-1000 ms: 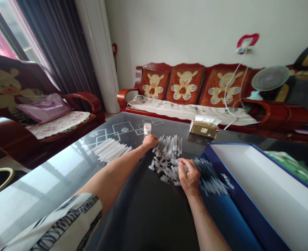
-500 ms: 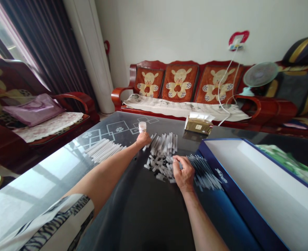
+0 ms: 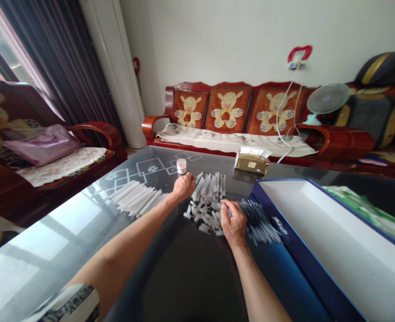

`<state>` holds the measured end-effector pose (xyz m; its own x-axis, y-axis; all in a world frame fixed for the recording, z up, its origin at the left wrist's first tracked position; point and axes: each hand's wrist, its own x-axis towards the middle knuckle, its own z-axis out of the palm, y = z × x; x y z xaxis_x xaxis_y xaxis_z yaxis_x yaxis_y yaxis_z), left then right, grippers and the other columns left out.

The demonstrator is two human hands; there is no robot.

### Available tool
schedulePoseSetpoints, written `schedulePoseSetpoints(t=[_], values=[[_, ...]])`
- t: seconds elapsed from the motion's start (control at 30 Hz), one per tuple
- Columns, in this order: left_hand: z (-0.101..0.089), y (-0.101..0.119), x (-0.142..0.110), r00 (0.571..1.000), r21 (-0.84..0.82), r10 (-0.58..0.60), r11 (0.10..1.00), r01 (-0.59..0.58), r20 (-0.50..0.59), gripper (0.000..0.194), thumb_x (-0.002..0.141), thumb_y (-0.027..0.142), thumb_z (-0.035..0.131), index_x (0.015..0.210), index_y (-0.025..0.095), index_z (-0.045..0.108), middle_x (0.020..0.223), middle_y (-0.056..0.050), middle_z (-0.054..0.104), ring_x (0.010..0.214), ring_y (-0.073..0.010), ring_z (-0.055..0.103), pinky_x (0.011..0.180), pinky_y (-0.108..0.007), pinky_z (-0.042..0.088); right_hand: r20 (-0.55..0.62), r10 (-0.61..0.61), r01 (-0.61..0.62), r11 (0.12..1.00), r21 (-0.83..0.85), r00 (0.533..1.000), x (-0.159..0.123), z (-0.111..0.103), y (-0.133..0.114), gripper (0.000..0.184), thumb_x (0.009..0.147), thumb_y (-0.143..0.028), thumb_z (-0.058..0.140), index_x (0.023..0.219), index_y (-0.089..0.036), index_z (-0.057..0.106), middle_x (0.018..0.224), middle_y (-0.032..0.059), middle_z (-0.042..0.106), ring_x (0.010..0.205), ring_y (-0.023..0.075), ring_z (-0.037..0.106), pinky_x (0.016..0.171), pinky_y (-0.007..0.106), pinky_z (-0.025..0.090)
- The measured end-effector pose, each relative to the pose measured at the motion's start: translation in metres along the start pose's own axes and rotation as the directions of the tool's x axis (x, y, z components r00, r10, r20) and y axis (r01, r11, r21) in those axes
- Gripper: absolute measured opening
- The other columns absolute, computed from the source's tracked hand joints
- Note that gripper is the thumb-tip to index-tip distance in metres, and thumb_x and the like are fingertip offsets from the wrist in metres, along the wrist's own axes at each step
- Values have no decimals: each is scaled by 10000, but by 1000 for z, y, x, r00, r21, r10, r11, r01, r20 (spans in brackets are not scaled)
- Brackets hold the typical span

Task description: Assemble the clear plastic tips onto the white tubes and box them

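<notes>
My left hand is closed at the left edge of a bundle of clear pen barrels; anything between its fingertips is hidden. Just behind it stands a small white-capped jar. My right hand has its fingers pinched together beside a loose heap of translucent pen caps, and what it pinches is too small to make out. Thin dark-tipped pen refills lie fanned out to its right. Left of my left forearm, white pen tubes lie side by side in a row.
A large blue box with a white inside takes up the right of the dark glossy table. A tissue box stands at the back edge. Green-and-white packaging lies beyond the blue box.
My left hand has come nearer, away from the jar, and now sits at the barrels' left edge. The right hand stays by the caps. The view has shifted slightly.
</notes>
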<state>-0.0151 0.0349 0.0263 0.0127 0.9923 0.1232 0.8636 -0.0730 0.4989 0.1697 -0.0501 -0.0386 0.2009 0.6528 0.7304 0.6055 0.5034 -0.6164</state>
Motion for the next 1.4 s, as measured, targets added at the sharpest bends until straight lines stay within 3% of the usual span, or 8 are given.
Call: schedulePoseSetpoints(t=[0.07,0.13,0.2,0.27,0.57,0.7,1.13,1.4], values=[[7,-6,-24,966,-10,252,968,-253,-61,225,918,197,444,1083,185,597,995,-58,637,975,-163,584,901,-268,435,-17,-11,11,1000,-25,1000,0,1,1,219,869,-242,476,948,-175,669,888,79,666,859,195,618,803,331,486],[16,-12,-48,854,6,503,862,-507,-132,259,924,176,396,1093,178,593,943,-58,634,908,-160,586,854,-268,449,-24,-33,32,999,-40,999,0,1,1,241,885,-254,470,991,-166,667,915,90,666,875,196,620,804,331,493],[23,-18,-66,772,34,619,783,-621,-148,282,933,171,364,1098,177,593,893,-56,627,848,-160,579,804,-271,457,1,-64,64,997,-37,998,0,1,0,244,894,-253,470,998,-165,673,923,93,668,881,192,625,809,326,497],[27,-21,-76,746,58,648,759,-648,-152,290,937,164,351,1090,177,597,872,-55,623,819,-160,572,778,-276,455,51,-93,95,995,-29,994,-1,1,-2,225,892,-248,488,973,-175,684,907,83,673,872,187,629,814,320,497],[29,-10,-80,725,234,670,740,-631,-160,288,929,329,440,1145,188,568,876,-53,624,803,-193,555,773,-337,409,110,-109,113,993,-33,988,-1,-1,-6,163,873,-262,529,832,-175,661,809,66,665,798,188,620,757,324,490],[36,-2,-84,722,283,671,735,-616,-171,267,951,340,397,1045,215,613,800,-31,606,759,-185,521,756,-332,382,159,-100,106,994,-30,982,-1,-2,-8,176,882,-263,509,791,-179,634,777,57,642,769,182,601,728,316,476],[35,-11,-81,747,280,643,758,-588,-172,302,963,328,357,1009,225,637,754,-37,545,735,-177,467,736,-317,347,250,-76,59,995,75,965,1,-4,-15,168,845,-247,541,997,-200,597,990,76,614,975,212,576,887,373,462],[37,-10,-81,735,277,660,743,-609,-155,309,967,331,345,1020,222,630,769,-36,543,729,-173,459,737,-319,349,223,-89,81,996,44,971,-1,-1,-8,107,865,-243,534,860,-195,629,907,72,619,904,200,583,843,369,477]])
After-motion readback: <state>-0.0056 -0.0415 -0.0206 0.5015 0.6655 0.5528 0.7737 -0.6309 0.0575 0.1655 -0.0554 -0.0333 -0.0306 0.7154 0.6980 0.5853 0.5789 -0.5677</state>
